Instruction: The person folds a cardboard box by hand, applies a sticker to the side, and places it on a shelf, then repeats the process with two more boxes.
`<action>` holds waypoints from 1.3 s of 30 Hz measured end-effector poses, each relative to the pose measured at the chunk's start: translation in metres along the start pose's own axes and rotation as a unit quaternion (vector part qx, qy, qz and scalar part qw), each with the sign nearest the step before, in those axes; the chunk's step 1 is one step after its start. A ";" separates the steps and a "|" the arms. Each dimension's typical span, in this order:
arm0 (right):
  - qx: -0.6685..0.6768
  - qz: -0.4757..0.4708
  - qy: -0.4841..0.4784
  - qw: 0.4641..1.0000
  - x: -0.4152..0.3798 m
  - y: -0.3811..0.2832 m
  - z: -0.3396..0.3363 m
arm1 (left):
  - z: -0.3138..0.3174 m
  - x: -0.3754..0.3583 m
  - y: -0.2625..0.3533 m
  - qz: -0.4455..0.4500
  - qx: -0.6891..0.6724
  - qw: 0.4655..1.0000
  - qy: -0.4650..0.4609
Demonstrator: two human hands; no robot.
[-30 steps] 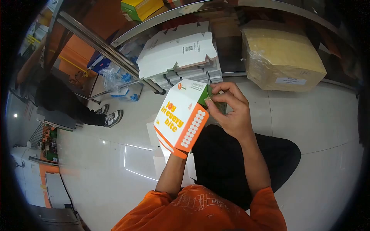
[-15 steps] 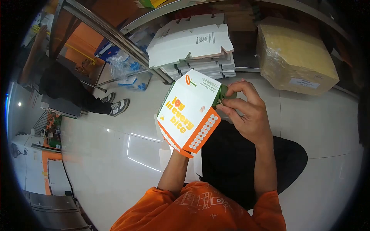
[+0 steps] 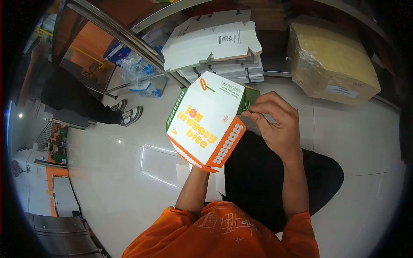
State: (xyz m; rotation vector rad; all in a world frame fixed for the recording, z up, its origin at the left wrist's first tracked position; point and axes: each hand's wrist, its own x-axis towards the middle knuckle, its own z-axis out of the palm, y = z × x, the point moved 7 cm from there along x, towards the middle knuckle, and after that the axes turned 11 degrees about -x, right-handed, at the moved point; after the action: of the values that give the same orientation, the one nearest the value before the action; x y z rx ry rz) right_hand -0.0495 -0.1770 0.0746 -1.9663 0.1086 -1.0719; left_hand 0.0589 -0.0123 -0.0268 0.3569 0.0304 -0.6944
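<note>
Box (image 3: 200, 122) of printed card sits in the air above the near floor, left of the dark-trousered lap (image 3: 275, 172), its lettered face turned up. The right hand (image 3: 279, 122) pinches its green end flap (image 3: 251, 96) between thumb and fingers, narrow, seemingly to control that edge. The left forearm (image 3: 192, 189) runs under the box, probably to bear it from below; the left hand is hidden, so I cannot tell its grip. Flat cartons (image 3: 215, 47) lie stacked at the far side, likely to save room. Counted: one box held, one stack, its layers too overlapped to count, one large wrapped parcel (image 3: 329, 60) far right, and two shoes (image 3: 132, 116) on another person (image 3: 81, 94) at left. White card (image 3: 215, 185) shows near the lap, the number of pieces unclear
</note>
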 end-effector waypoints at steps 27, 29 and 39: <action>0.151 0.091 -0.019 0.984 0.000 0.020 0.004 | 0.029 -0.013 -0.016 -0.051 0.040 0.998 -0.020; 0.169 0.090 -0.023 0.981 -0.002 0.028 0.007 | 0.032 -0.013 -0.018 -0.054 0.034 0.998 -0.024; 0.048 -0.113 0.022 0.992 -0.013 0.050 0.038 | 0.069 -0.009 -0.004 -0.077 0.013 0.994 -0.071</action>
State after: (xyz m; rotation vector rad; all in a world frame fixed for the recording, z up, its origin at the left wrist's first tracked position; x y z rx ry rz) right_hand -0.0146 -0.1776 0.0202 -1.9007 -0.1434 -1.2420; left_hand 0.0427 -0.0324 0.0380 0.3323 -0.0870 -0.8729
